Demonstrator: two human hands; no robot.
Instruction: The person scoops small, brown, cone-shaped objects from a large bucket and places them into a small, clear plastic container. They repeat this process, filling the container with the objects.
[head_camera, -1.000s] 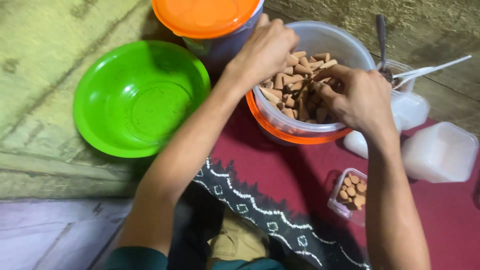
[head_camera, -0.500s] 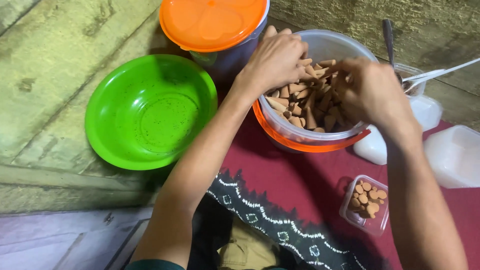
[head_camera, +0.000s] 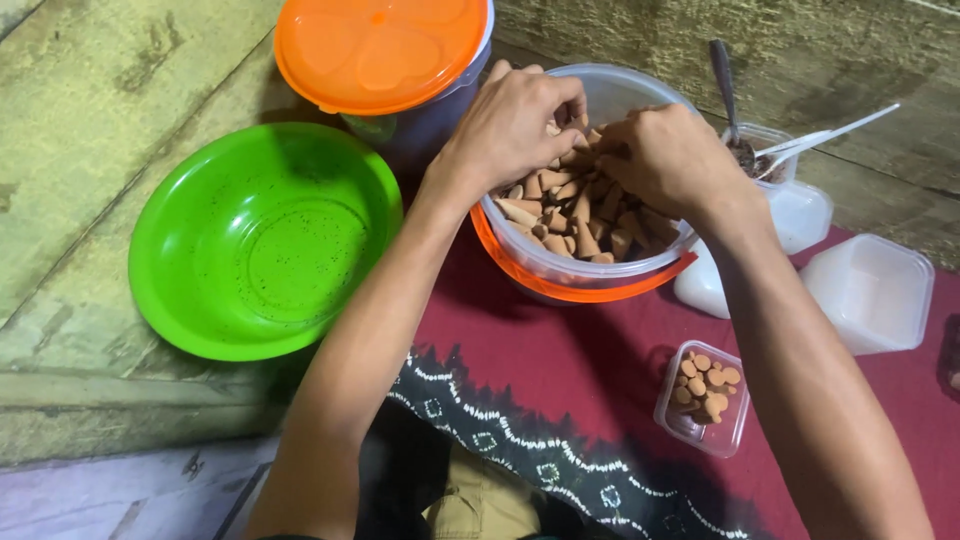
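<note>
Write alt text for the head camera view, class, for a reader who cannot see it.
Both hands, left hand and right hand, reach into a clear tub of small brown cone-shaped pieces on a dark red cloth. An empty green bowl sits to the left, an orange-lidded container behind it, and small clear boxes to the right.

Orange-lidded round tub (head_camera: 380, 60) at top, small clear square snack box (head_camera: 703, 397) lower right

Your left hand (head_camera: 515, 125) and right hand (head_camera: 665, 160) meet inside the clear tub (head_camera: 600, 265) of brown cones (head_camera: 575, 215) — fingers pinched among them. A green bowl (head_camera: 265, 240) sits left, an orange-lidded tub (head_camera: 385, 55) behind, a small box (head_camera: 705, 397) near your right arm.
</note>
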